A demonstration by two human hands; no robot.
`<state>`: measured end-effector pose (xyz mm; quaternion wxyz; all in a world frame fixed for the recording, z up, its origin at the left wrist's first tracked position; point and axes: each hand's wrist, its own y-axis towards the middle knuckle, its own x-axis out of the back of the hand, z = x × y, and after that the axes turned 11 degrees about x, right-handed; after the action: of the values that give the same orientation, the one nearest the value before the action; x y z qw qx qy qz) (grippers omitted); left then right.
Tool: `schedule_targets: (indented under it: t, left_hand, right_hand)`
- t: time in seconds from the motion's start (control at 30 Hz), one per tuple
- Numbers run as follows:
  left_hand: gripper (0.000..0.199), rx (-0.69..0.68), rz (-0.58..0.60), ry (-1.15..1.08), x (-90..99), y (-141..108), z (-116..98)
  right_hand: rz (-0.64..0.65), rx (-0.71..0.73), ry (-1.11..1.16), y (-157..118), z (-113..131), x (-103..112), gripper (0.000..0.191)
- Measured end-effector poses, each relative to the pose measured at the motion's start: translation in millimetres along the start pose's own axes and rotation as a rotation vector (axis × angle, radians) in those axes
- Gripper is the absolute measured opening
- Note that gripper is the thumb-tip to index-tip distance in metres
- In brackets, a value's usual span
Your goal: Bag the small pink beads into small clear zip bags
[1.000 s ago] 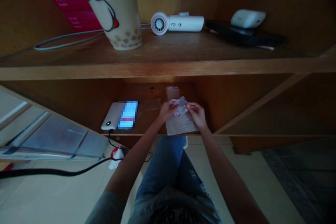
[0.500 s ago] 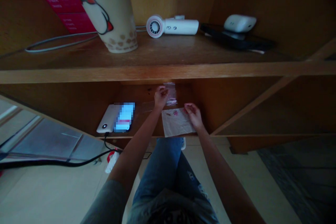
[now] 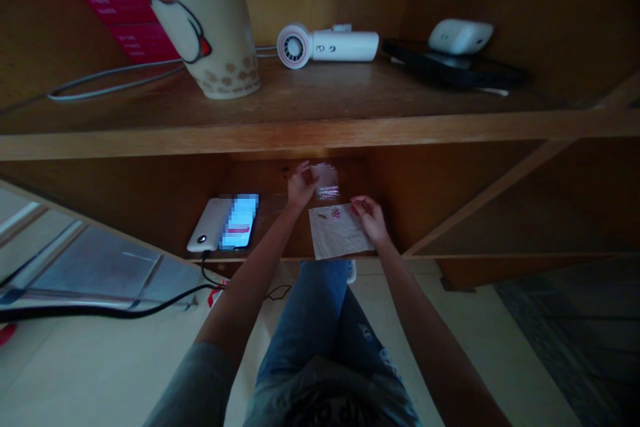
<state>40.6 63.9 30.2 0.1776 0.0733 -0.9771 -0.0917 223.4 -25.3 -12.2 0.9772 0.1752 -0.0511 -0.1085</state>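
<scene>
My left hand (image 3: 301, 187) is blurred at the back of the lower shelf, its fingers at the edge of a clear plastic bag (image 3: 327, 181). I cannot tell whether it grips the bag. My right hand (image 3: 370, 218) rests on the corner of a white paper sheet (image 3: 341, 237), which has a small pink print near its far edge. To the left lie a faint clear plastic sleeve (image 3: 274, 201) and a phone (image 3: 239, 221) with a pixelated screen, beside a white power bank (image 3: 209, 225).
Above, on the upper wooden shelf, stand a tall printed paper cup (image 3: 210, 27), a white hair dryer (image 3: 327, 45) and a white device (image 3: 460, 37) on a black object (image 3: 450, 70). A black cable (image 3: 110, 311) runs across the tiled floor below.
My hands have moved apart. The left went back and left beside the bag; the right moved down onto the paper. The crumpled plastic held between them earlier no longer shows there.
</scene>
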Motion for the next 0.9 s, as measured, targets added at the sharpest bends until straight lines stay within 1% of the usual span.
schedule_targets:
  t: [0.1, 0.17, 0.23, 0.33, 0.43, 0.5, 0.6, 0.9]
  left_hand:
    - [0.033, 0.006, -0.066, 0.112, 14.1, 4.4, 10.8]
    - [0.024, 0.013, -0.05, 0.19, 24.5, 6.2, 19.2]
    - [0.023, 0.027, 0.008, 0.287, 35.1, 6.4, 27.0]
    - [0.032, 0.031, 0.143, 0.464, 49.6, 3.6, 34.4]
    - [0.052, 0.006, 0.299, 0.604, 60.8, -1.0, 36.5]
    - [0.064, -0.036, 0.367, 0.667, 65.7, -4.0, 36.2]
    - [0.072, -0.098, 0.401, 0.739, 69.5, -7.4, 35.6]
    - [0.07, -0.149, 0.408, 0.739, 71.2, -12.6, 33.6]
  right_hand:
    - [-0.004, -0.004, 0.011, -0.1, 0.8, -0.2, 0.031]
    - [-0.002, -0.003, 0.011, 0.0, 1.3, -0.3, 0.03]
    - [0.005, 0.0, 0.003, 0.0, 1.3, -0.3, 0.028]
    - [0.029, 0.018, -0.028, -0.3, 1.3, -0.6, 0.025]
    - [0.091, 0.052, -0.143, -1.4, 3.0, -1.3, 0.021]
    - [0.125, 0.072, -0.23, -2.3, 5.0, -1.7, 0.019]
    - [0.15, 0.093, -0.311, -3.0, 7.5, -2.1, 0.017]
    - [0.165, 0.106, -0.38, -3.5, 6.1, -2.0, 0.015]
